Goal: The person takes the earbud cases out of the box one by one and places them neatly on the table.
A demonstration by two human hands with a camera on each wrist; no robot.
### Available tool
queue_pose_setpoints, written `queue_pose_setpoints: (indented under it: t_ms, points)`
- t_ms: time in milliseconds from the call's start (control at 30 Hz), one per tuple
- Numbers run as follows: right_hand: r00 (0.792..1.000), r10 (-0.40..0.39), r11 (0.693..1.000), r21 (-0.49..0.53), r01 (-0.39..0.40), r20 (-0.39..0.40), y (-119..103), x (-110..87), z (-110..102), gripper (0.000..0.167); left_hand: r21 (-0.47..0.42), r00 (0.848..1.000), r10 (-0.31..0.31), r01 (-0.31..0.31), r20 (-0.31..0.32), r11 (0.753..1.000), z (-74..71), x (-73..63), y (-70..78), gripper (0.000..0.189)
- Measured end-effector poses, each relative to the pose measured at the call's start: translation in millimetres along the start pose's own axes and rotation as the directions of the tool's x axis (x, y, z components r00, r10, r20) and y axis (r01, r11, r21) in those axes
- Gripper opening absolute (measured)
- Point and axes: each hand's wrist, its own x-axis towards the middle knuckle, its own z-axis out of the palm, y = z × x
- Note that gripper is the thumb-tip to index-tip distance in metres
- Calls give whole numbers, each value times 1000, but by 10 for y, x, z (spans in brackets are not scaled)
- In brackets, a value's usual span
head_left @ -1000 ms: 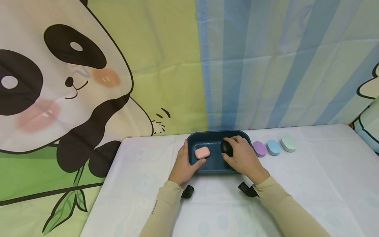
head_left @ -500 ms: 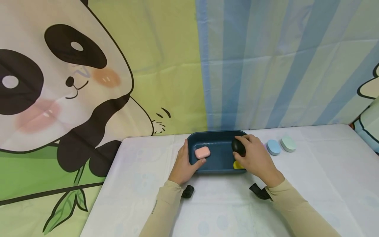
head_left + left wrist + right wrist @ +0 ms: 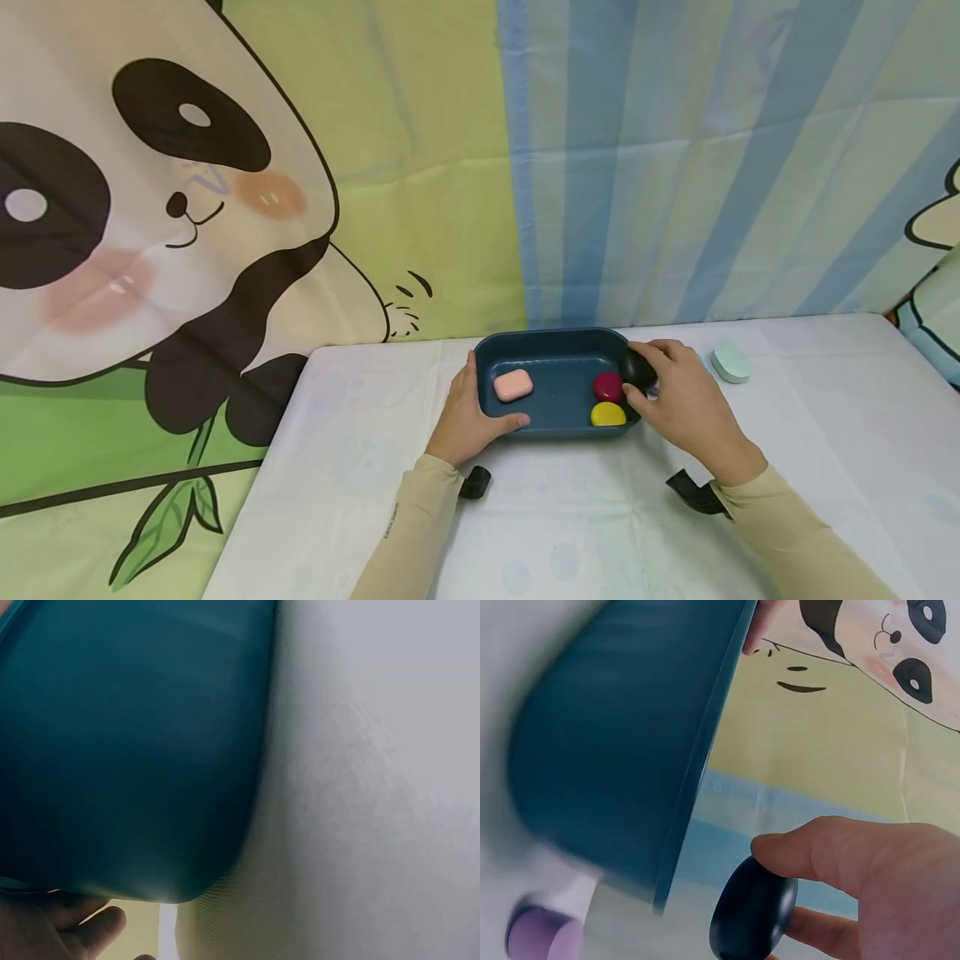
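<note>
One black oval case [image 3: 637, 367] is pinched by the right-hand grip [image 3: 686, 406] just above the teal tray [image 3: 557, 423] right rim; light, rigid, smooth, best held across its flanks. Left-hand grip [image 3: 470, 421] clasps tray's left end.

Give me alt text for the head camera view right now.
A person's right hand holds a black case at the right end of a dark blue tray on a white table, while the left hand grips the tray's left side. Inside the tray lie a pink case, a dark red case and a yellow case.
</note>
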Motion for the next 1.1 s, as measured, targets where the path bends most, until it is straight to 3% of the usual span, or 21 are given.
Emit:
queue_pose_setpoints:
  t_ms: [367, 800, 1100]
  points:
    - [994, -53, 996, -74, 46, -91, 194, -166, -40, 54, -21, 1000, -12, 12, 1, 1000, 16, 12, -7, 139]
    - [994, -56, 996, -70, 50, -97, 294, -306, -3, 53, -33, 1000, -8, 8, 6, 999, 1, -3, -2, 138]
    - [998, -28, 998, -62, 25, -48, 362, -392, 88, 52, -29, 1000, -18, 18, 8, 999, 10, 1, -7, 138]
